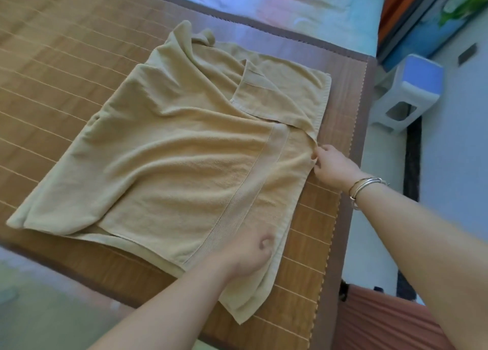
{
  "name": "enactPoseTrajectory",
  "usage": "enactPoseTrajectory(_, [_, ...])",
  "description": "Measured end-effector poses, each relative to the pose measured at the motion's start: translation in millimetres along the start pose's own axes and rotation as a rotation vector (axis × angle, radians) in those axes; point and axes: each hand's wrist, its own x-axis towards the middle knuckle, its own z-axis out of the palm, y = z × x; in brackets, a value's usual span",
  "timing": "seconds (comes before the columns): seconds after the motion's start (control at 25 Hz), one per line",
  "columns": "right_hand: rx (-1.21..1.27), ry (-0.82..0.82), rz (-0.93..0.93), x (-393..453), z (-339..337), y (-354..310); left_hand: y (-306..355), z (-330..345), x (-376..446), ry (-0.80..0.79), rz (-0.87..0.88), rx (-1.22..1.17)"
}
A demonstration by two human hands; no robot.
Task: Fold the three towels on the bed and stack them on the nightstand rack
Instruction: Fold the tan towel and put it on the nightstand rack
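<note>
Lying half-folded on the bamboo mat (52, 67): tan towel (169, 149). Right hand (333, 166) pinching its far edge taut; left hand (249, 254) curling round the near edge, apparently squaring layers.

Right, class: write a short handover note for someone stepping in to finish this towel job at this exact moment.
Left hand: grips the near edge of the towel.
Right hand: pinches the towel's right edge.
Towel: spread on the mat, partly folded, top layer rumpled.
Done: first fold started.
Left: finish this fold; no other towels or the rack show in this view, so folding those and stacking all three remain.
</note>
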Motion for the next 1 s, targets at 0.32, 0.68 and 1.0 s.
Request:
enactPoseTrajectory(0.32, [0.556, 0.015, 0.264, -102, 91, -56, -89, -36, -20, 0.399, 0.007, 0.198])
enactPoseTrajectory(0.68, [0.706, -0.012, 0.496, -203, 142, -122, -123, -31, -54, 0.205, 0.421, 0.713])
enactPoseTrajectory(1.0, [1.134, 0.052, 0.587, -242, 160, -151, -114, -19, -62, 0.242, 0.433, 0.561])
